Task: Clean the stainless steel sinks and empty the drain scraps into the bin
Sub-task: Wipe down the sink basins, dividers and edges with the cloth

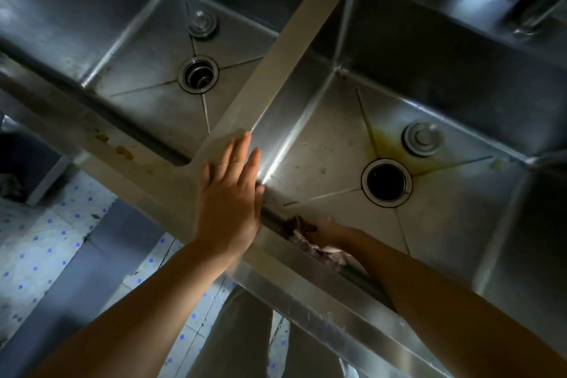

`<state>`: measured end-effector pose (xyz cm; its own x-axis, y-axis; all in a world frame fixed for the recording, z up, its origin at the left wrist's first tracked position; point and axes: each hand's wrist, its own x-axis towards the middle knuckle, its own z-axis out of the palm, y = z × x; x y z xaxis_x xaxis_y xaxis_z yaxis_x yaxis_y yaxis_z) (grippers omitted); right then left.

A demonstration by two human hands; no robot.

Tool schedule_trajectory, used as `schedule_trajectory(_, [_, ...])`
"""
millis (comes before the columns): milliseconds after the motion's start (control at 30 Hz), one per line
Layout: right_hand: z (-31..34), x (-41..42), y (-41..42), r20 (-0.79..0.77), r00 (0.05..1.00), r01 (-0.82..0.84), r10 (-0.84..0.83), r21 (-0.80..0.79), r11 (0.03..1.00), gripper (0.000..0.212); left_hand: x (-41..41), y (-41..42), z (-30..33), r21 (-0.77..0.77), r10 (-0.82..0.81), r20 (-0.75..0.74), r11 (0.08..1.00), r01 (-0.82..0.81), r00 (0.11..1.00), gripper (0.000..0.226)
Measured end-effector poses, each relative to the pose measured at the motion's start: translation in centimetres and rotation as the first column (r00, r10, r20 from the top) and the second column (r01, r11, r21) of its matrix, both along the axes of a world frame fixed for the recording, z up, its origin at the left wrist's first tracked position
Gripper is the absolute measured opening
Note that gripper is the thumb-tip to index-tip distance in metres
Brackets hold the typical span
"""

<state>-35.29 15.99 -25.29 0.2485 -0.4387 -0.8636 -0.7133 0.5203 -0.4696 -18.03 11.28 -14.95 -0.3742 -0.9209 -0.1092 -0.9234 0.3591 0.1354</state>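
Our left hand [228, 193] lies flat, fingers straight, on the rim where the divider meets the front edge, while our right hand [325, 232] presses a rag [310, 247] against the near wall of the right sink [460, 224], at six o'clock from its open drain [386, 181]; its fingers are hidden. The rag looks soft, wet and light, best bunched in the palm, and it runs along the front wall from ten towards four o'clock.

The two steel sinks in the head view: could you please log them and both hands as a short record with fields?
left sink: drain open, stopper lying behind it
right sink: drain hole open, plug beside it, yellowish stain, small specks on floor
left hand: flat on the front rim, fingers straight
right hand: inside right sink at near wall, on a rag; grip unclear
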Motion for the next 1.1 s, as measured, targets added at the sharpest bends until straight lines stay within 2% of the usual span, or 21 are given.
schedule_trajectory(67, [-0.2, -0.6, 0.5, 0.003, 1.0, 0.012, -0.012, -0.019, 1.0, 0.038, 0.1, -0.1, -0.1, -0.011, -0.018, 0.013, 1.0, 0.018, 1.0, 0.055])
schedule_trajectory(200, [3.4, -2.9, 1.1, 0.151, 0.989, 0.008, -0.003, -0.03, 1.0, 0.012, 0.2, 0.0, 0.1, -0.011, -0.02, 0.03, 1.0, 0.02, 0.999, 0.055])
schedule_trajectory(333, [10.0, -5.7, 2.9, 0.291, 0.955, 0.065, -0.051, -0.04, 0.997, 0.015, -0.6, 0.6, 1.0, -0.035, -0.039, 0.043, 0.999, 0.041, 0.998, 0.046])
schedule_trajectory(400, [12.7, -7.1, 4.2, 0.333, 0.937, 0.115, -0.102, -0.022, 0.993, 0.02, -1.8, 1.8, 1.4, -0.04, -0.107, 0.036, 0.993, 0.109, 0.994, 0.043])
schedule_trajectory(500, [13.5, -7.9, 5.2, 0.391, 0.894, 0.231, -0.221, 0.021, 0.973, 0.026, -4.1, 3.9, 1.4, 0.014, -0.21, 0.007, 0.978, 0.21, 0.978, 0.043])
schedule_trajectory(600, [10.2, -6.9, 4.9, 0.324, 0.915, 0.246, -0.239, 0.021, 0.969, 0.022, -5.3, 4.7, 0.5, 0.058, -0.225, 0.002, 0.973, 0.224, 0.974, 0.041])
schedule_trajectory(700, [4.5, -6.1, 4.8, 0.207, 0.969, 0.145, -0.136, -0.029, 0.989, 0.015, -5.2, 4.7, -0.2, 0.081, -0.224, 0.001, 0.971, 0.223, 0.975, 0.041])
schedule_trajectory(833, [-0.4, -6.3, 5.4, 0.079, 0.996, 0.029, -0.033, 0.045, 0.999, 0.019, -5.3, 4.7, -0.4, 0.063, -0.24, -0.002, 0.969, 0.24, 0.971, 0.041])
schedule_trajectory(933, [-0.7, -6.6, 5.6, 0.066, 0.998, -0.005, 0.001, 0.053, 0.999, 0.025, -5.2, 4.6, -0.5, 0.043, -0.23, -0.016, 0.972, 0.231, 0.973, 0.039])
schedule_trajectory(1100, [5.0, -8.8, 6.4, 0.19, 0.979, 0.075, -0.074, 0.003, 0.997, 0.01, -5.4, 4.7, 0.1, 0.036, -0.253, -0.022, 0.967, 0.254, 0.967, 0.038])
